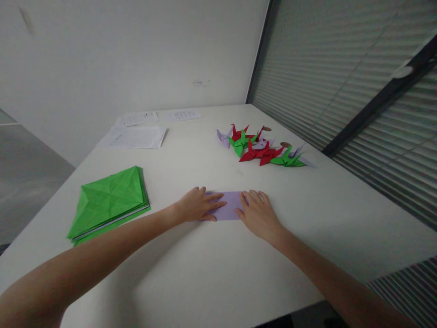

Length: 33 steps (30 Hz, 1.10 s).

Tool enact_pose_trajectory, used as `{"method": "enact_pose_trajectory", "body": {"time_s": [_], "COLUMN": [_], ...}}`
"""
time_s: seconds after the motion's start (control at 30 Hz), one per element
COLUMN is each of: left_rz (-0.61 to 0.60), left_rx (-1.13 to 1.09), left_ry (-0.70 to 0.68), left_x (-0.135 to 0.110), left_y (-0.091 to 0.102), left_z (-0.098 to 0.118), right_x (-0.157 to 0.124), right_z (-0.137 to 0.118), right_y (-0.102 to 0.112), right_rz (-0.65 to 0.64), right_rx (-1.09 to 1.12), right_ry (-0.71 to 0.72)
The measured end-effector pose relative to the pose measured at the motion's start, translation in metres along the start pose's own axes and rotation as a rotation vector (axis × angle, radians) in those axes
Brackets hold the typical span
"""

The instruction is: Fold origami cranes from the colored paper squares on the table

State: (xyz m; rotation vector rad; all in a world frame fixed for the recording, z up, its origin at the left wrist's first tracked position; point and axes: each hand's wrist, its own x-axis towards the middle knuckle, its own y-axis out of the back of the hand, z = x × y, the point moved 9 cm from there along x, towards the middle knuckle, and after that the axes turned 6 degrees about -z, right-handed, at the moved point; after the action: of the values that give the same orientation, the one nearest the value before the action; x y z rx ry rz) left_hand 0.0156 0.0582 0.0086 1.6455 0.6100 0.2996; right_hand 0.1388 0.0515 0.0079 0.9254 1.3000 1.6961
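A folded strip of pale purple paper [230,207] lies flat on the white table [211,273]. My left hand [198,205] rests on its left end with the fingers stretched out flat. My right hand [256,213] lies on its right end, fingers also flat and pressed down on the sheet. Only the middle of the strip shows between the two hands.
A stack of green square paper [109,200] sits to the left. Several folded cranes in red, green and purple [261,148] lie at the back right. White printed sheets [136,135] lie near the far wall. Window blinds run along the right.
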Motion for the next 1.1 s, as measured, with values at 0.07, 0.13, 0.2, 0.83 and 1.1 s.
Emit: {"method": "enact_pose_trajectory", "body": {"time_s": [0.07, 0.13, 0.2, 0.83, 1.1], "left_rz": [0.004, -0.003, -0.023, -0.008, -0.006], "left_rx": [0.012, 0.019, 0.026, 0.032, -0.005], "left_ry": [-0.007, -0.005, 0.002, -0.009, -0.002], "left_x": [0.0, 0.0, 0.001, -0.001, -0.001], "left_y": [0.0, 0.0, 0.0, 0.002, -0.001], "left_z": [0.0, 0.0, 0.0, 0.0, -0.002], "right_x": [0.001, 0.003, 0.006, -0.04, -0.054], "right_z": [0.0, -0.001, -0.004, -0.079, -0.057], "right_y": [0.002, 0.004, 0.008, 0.017, 0.019], "right_rz": [-0.002, -0.011, -0.023, 0.019, 0.086], "right_rx": [0.012, 0.017, 0.012, 0.223, 0.222], "right_ry": [0.002, 0.004, 0.0, 0.196, 0.157]}}
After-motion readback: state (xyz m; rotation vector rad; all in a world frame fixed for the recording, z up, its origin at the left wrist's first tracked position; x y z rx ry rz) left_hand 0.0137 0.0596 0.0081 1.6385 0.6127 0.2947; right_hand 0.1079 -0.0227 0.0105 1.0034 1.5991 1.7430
